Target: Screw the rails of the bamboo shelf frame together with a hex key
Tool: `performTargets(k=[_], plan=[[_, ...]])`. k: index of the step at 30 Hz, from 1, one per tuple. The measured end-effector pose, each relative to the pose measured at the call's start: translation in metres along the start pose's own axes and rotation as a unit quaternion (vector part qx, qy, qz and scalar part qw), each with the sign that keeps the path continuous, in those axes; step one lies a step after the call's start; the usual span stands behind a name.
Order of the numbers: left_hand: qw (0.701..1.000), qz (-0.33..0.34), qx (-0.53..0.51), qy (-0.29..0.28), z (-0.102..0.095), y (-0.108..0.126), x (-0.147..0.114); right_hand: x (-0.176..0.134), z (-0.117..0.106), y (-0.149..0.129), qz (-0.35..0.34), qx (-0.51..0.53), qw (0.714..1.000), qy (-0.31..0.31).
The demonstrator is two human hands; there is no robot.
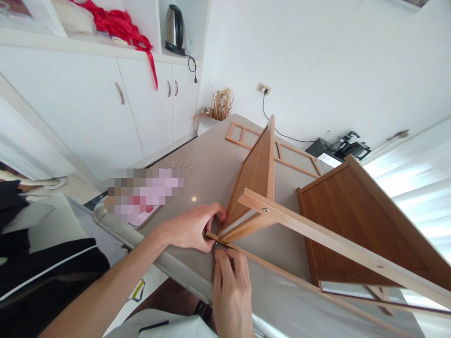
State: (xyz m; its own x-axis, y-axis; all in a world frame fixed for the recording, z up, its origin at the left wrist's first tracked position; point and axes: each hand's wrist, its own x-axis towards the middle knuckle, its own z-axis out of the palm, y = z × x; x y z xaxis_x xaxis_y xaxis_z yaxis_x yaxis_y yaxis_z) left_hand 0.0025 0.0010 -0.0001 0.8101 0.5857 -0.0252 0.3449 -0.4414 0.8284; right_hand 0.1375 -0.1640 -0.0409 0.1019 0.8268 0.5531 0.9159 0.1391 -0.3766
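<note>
left hand (197,227) now, curved in a c, thumb and fingers closing round the near corner of the wooden frame (317,231), right where its narrow lower rail (268,266) meets the upright panel (255,159). right hand (233,284) just beneath, fingers bunched together, tips right at that joint; whether they pinch something small, can't tell. the frame stands on the table toward the right, its long rails running off to the right edge.

up on the open shelf (102,50): a kettle (172,28) in the right compartment, cord dangling, and red ribbon (120,26) in the next one, one end spilling down over a cabinet door (144,98). a white pot (207,125) holds dried stalks (221,104).

across the grey table (204,173): scattered little brass-coloured fittings (182,164), a pixelated flat item (148,197) near the left edge, a flat slatted frame (296,168) behind the panel, and a second brown panel (366,225) on the right. beyond, a white wall, a socket (263,89) with a black plug, a black appliance (338,149), pale curtains (419,155).
</note>
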Motion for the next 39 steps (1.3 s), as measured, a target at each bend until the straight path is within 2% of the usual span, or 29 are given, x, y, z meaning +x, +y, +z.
performTargets(k=[11, 19, 39], plan=[[1.000, 0.018, -0.007, 0.000, -0.0022, 0.0018, -0.0006, 0.0078, -0.0036, -0.0050, 0.006, 0.019, 1.000, 0.004], [0.999, 0.038, -0.015, 0.002, -0.0001, -0.0010, 0.0002, 0.0033, -0.0020, -0.0049, -0.014, -0.004, 1.000, 0.016], [1.000, 0.014, -0.006, -0.007, -0.0009, 0.0002, -0.0006, 0.0059, -0.0010, -0.0078, -0.012, -0.004, 0.999, 0.032]])
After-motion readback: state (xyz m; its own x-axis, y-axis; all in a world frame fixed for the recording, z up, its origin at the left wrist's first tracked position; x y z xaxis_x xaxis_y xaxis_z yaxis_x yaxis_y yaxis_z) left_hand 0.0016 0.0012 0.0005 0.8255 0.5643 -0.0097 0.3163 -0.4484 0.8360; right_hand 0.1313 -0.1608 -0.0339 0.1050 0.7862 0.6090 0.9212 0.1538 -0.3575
